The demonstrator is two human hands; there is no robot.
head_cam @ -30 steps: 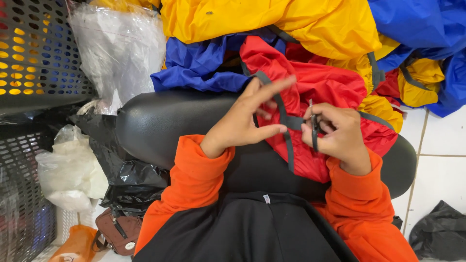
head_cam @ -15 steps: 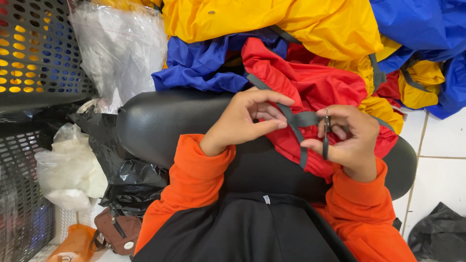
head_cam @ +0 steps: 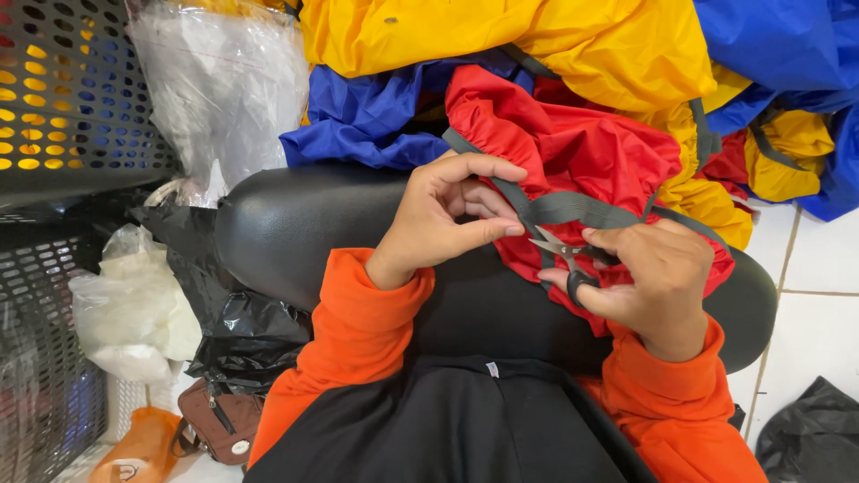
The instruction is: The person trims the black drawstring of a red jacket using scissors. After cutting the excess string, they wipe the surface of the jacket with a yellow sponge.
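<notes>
1. Two bare hands in orange sleeves [head_cam: 358, 331] worked at a grey webbing strap [head_cam: 582, 210] sewn to a red nylon cover [head_cam: 573, 143], seen from a head-worn camera looking down.
2. Left hand [head_cam: 443, 219] was closed in a pinch on the strap, thumb and fingertips meeting on the webbing just left of the blades, holding it above a black padded cushion [head_cam: 295, 224].
3. Right hand [head_cam: 658, 277] had its grip closed around small thread snips [head_cam: 559, 250], one finger through the dark loop handle, the metal tips pointing left and touching the strap beside the left thumb.
4. Red cover lay draped over the far edge of the black cushion, the strap running across its front and on toward the right.
5. Behind the cover sat a heap of the same kind of goods: a blue cover [head_cam: 376, 116] just to its left, a yellow one [head_cam: 537, 45] above, and more blue and yellow pieces to the right.
6. Left of the cushion stood a black perforated crate [head_cam: 72, 98], a clear plastic bag [head_cam: 224, 80] and a crumpled black plastic bag [head_cam: 242, 331].
7. Lower left, a small brown purse [head_cam: 219, 420] rested on the white tiled floor [head_cam: 805, 331].
</notes>
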